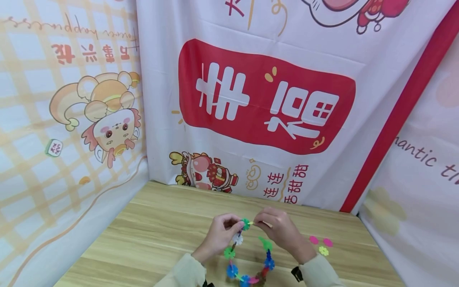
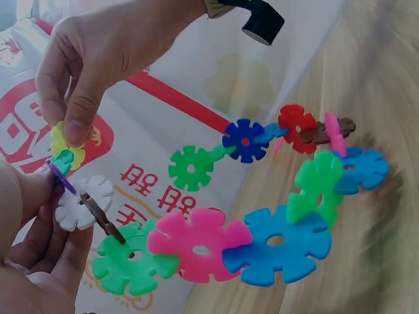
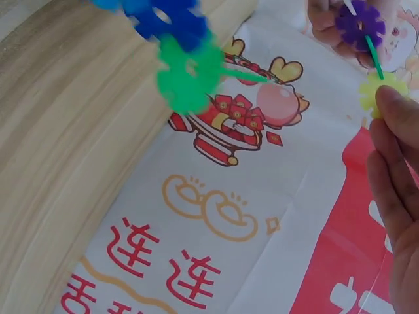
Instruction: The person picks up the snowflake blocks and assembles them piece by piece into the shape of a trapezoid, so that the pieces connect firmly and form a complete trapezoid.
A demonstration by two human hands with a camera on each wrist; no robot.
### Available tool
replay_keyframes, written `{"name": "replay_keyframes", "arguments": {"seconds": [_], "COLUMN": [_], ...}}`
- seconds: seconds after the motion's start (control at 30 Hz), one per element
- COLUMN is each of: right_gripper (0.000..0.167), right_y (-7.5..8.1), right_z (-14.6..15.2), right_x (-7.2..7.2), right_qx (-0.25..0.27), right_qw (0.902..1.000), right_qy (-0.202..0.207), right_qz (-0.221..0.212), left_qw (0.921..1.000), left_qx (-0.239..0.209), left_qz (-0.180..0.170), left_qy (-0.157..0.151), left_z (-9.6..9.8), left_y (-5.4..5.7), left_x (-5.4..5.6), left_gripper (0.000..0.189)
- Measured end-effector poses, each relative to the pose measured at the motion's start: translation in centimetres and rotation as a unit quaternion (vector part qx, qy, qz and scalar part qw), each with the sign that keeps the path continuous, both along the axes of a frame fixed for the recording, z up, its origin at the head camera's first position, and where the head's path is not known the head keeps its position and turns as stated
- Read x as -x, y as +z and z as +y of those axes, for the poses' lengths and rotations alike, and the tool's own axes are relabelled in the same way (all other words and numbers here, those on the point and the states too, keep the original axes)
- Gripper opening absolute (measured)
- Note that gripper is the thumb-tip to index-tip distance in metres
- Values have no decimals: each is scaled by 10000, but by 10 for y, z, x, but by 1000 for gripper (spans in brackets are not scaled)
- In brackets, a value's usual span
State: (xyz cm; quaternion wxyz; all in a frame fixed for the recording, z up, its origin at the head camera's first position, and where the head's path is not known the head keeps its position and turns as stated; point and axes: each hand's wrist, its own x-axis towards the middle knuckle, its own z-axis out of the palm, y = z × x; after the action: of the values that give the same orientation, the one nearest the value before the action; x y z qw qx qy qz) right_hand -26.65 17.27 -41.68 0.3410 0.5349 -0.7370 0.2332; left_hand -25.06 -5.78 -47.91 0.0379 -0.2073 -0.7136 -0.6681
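Observation:
A string of notched plastic snowflake discs hangs as a loop between my hands. Fingertips of my left hand pinch the chain at a green disc, right beside a purple disc. My right hand pinches a yellow disc between thumb and fingers, its edge meeting the green disc. Below the left hand follow a white disc, a brown one seen edge-on, and green, pink and blue discs. The chain's other end, a green disc, dangles under the right hand.
On the wooden table, right of the right forearm, lie two pink discs and a loose yellow disc. Printed cloth hangs behind the table and along both sides.

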Motion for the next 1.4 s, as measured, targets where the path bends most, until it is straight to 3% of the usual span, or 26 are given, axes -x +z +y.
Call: {"name": "replay_keyframes", "arguments": {"seconds": [0.27,0.47,0.6,0.73,0.8,0.87,0.97,1.1,1.23,1.4], "right_gripper": [18,6,14,21,24,24,22,19,22,28], "right_y": [-3,-3,-1,3,5,7,5,-6,-23,-48], "right_z": [-5,1,2,9,20,36,69,115,151,175], "right_x": [-3,1,-1,1,6,13,23,38,46,46], "right_qx": [-311,-484,-652,-717,-711,-781,-959,-1116,-1385,-1597], "right_qw": [9984,9986,9971,9955,9943,9893,9665,9163,8803,8498], "right_qy": [-283,-193,-155,-146,-319,-754,-1645,-2616,-3082,-3396], "right_qz": [379,-102,-369,-601,-733,-978,-1722,-2819,-3329,-3701], "left_qw": [9995,9971,9956,9966,9973,9976,9973,9968,9965,9964], "left_qx": [258,641,593,515,463,426,433,421,419,392], "left_qz": [-166,-325,-409,-447,-455,-466,-504,-584,-627,-657], "left_qy": [65,-231,-592,-462,-349,-289,-301,-334,-351,-367], "left_z": [-1,3,6,3,1,0,0,2,4,6], "left_y": [1,0,0,2,4,6,7,8,7,5], "left_x": [-2,1,-1,-4,-4,-4,-3,-2,-2,-3], "left_gripper": [18,31,34,32,31,31,32,34,35,35]}}
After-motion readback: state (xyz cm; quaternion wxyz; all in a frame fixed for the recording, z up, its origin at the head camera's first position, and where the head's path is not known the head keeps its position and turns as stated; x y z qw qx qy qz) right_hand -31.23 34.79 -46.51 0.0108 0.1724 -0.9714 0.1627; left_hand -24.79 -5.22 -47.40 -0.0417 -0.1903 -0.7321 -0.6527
